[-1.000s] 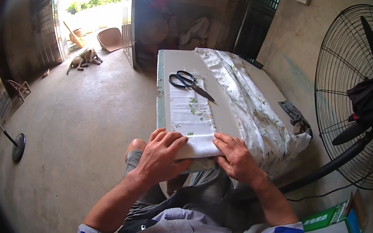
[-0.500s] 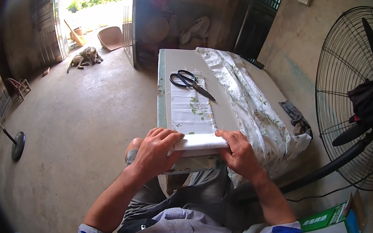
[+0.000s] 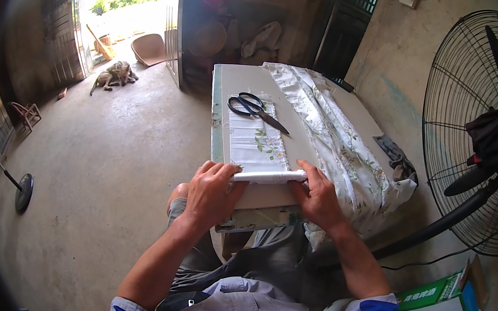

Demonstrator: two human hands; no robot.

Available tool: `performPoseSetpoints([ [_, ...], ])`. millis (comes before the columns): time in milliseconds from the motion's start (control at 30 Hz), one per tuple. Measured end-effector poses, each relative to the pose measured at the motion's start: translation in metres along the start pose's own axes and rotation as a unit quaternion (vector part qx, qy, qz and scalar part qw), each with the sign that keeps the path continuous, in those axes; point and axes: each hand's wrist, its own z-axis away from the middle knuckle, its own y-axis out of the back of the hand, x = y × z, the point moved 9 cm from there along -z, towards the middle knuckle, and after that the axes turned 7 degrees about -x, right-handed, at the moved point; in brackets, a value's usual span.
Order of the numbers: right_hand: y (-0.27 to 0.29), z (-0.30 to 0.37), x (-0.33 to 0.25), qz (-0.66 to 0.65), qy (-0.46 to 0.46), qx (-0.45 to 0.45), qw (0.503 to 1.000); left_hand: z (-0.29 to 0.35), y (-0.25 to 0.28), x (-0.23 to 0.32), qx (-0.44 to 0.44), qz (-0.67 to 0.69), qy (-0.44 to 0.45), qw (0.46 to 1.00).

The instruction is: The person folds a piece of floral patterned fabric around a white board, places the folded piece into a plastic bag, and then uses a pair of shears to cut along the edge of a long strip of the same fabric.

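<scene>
A strip of white floral fabric [image 3: 252,146] lies along the left side of the table, its near end turned into a narrow roll. My left hand [image 3: 213,190] grips the left end of that roll, thumb underneath and fingers over the top. At the right end, my right hand [image 3: 316,194] pinches it between thumb and fingers. Black-handled scissors [image 3: 254,110] rest on the far part of the strip, blades pointing right and toward me. To the right, a longer bunched piece of floral cloth [image 3: 336,139] runs down the table and hangs over its near edge.
The pale table [image 3: 240,79] has a worn edge. Close on the right stands a large black fan [image 3: 479,129], with a green box [image 3: 431,294] below it. A dark cloth [image 3: 395,154] lies at the table's right edge. Across the floor, a dog [image 3: 113,77] lies near the doorway.
Both hands have moved slightly away from me with the rolled end. The roll looks narrower, and less flat fabric shows between it and the scissors.
</scene>
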Motion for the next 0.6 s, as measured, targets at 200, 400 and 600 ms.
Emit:
performPoseSetpoints([
  [200, -0.006, -0.006, 0.013, -0.016, -0.058, 0.009, 0.998, -0.008, -0.009, -0.007, -0.007, -0.019, 0.032, 0.999],
  [400, -0.007, -0.009, 0.011, 0.017, -0.032, 0.05, 0.998, -0.011, -0.008, -0.013, -0.005, -0.014, 0.072, 0.997],
  [600, -0.011, -0.015, 0.011, -0.007, -0.097, 0.032, 0.995, -0.015, -0.01, -0.021, -0.038, -0.009, 0.129, 0.991],
])
